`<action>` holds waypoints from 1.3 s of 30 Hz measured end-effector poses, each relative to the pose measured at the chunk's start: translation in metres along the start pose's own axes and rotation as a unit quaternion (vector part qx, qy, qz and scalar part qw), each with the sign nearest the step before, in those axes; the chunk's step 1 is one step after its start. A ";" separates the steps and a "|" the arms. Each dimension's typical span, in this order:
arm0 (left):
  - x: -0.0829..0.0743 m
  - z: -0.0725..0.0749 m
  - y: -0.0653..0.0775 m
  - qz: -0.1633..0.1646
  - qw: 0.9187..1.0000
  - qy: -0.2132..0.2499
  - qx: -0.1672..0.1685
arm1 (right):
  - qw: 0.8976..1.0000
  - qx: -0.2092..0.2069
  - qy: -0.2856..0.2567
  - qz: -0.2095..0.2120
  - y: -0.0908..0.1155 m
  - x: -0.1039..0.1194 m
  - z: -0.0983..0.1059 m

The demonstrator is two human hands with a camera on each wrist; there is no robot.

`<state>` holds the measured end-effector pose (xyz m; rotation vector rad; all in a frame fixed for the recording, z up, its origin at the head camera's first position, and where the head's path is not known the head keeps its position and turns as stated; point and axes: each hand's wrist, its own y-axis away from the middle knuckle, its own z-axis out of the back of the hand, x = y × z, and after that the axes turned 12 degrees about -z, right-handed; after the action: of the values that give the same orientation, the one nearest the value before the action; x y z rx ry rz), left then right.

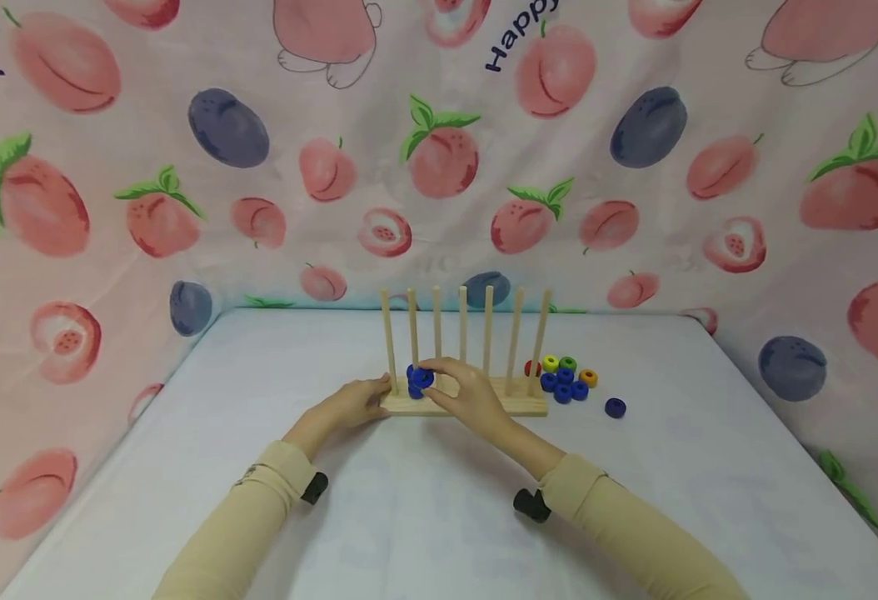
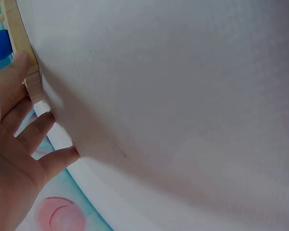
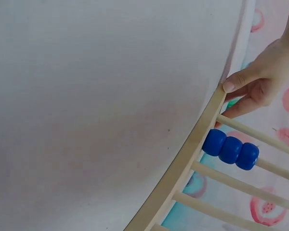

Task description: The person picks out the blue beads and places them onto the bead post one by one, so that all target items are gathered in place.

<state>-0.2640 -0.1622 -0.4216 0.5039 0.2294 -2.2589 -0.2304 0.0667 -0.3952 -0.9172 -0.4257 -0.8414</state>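
Note:
A wooden peg rack (image 1: 510, 405) with a row of upright pegs stands on the table. My left hand (image 1: 352, 402) grips its left end; in the left wrist view the thumb lies on the base and the other fingers spread past the end. Between the thumb and fingers of my right hand (image 1: 472, 398) is a blue bead (image 1: 422, 378), its hole facing the head camera, in front of the second peg from the left. Three blue beads (image 3: 229, 149) sit stacked on that peg, at the base. Only a fingertip of the right hand shows in the right wrist view.
Right of the rack lies a cluster of loose beads: several blue beads (image 1: 563, 393), a red bead (image 1: 532, 368), a yellow bead (image 1: 551, 363), a green bead (image 1: 568, 364) and an orange bead (image 1: 588, 378). A dark blue bead (image 1: 615, 407) lies apart. Fruit-print cloth (image 1: 379, 167) hangs behind.

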 end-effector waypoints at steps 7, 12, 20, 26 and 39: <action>0.002 0.002 0.000 -0.002 1.000 -0.002 -0.002 | 0.999 -0.025 -0.005 0.021 -0.011 0.005 -0.001; 0.002 -0.001 0.003 0.008 1.000 0.012 0.003 | 0.998 -0.042 -0.014 0.048 -0.016 0.009 -0.002; 0.004 -0.004 0.003 0.001 1.000 0.025 -0.005 | 0.996 -0.062 -0.024 0.057 -0.027 0.016 0.000; 0.001 -0.002 -0.001 0.019 0.999 0.030 -0.001 | 0.995 -0.069 -0.025 0.066 -0.032 0.017 0.004; 0.002 0.001 -0.003 0.005 1.000 0.015 -0.007 | 0.993 -0.088 -0.012 0.075 -0.050 0.025 0.013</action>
<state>-0.2675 -0.1623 -0.4217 0.5315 0.2578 -2.2405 -0.2538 0.0498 -0.3461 -1.1106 -0.3026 -0.7387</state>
